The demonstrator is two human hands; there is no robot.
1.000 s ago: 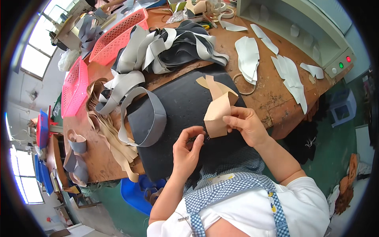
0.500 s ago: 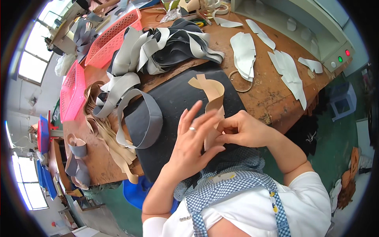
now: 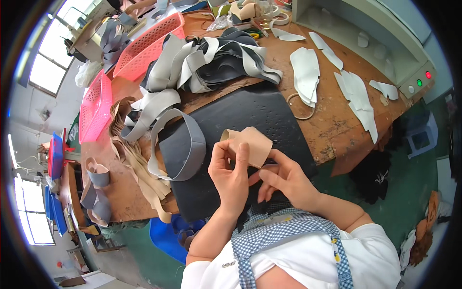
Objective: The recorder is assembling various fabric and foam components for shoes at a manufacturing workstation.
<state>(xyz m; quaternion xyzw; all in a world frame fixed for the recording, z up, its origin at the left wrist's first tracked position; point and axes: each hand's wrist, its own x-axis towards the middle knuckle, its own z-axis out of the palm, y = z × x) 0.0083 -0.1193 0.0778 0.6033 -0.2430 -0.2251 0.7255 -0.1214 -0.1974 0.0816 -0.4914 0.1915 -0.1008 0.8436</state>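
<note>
A tan, leather-like strip (image 3: 254, 145), bent into a curved band, is held up over a black mat (image 3: 240, 108). My left hand (image 3: 230, 180) grips its left side between thumb and fingers. At the strip's lower right edge, the fingers of my right hand (image 3: 288, 182) are closed on it; part of their grip is hidden behind the thumb. A grey strip joined in a loop (image 3: 193, 153) stands on edge at the mat's left side. Left of that lies a bunch of tan strips (image 3: 140, 171), some hanging over the table edge.
Grey and white strips (image 3: 211, 62) are heaped behind the mat. Two pink baskets (image 3: 149, 47) stand at the far left. White cut pieces (image 3: 304, 72) lie right, near a pale machine housing (image 3: 417, 82) with lit buttons. Below the table are a blue seat (image 3: 166, 235) and a pale stool (image 3: 423, 134).
The strip, which lay stretched forward on the mat, is now lifted and curled into a band. My left hand has closed on it. The whole view has shifted slightly.
</note>
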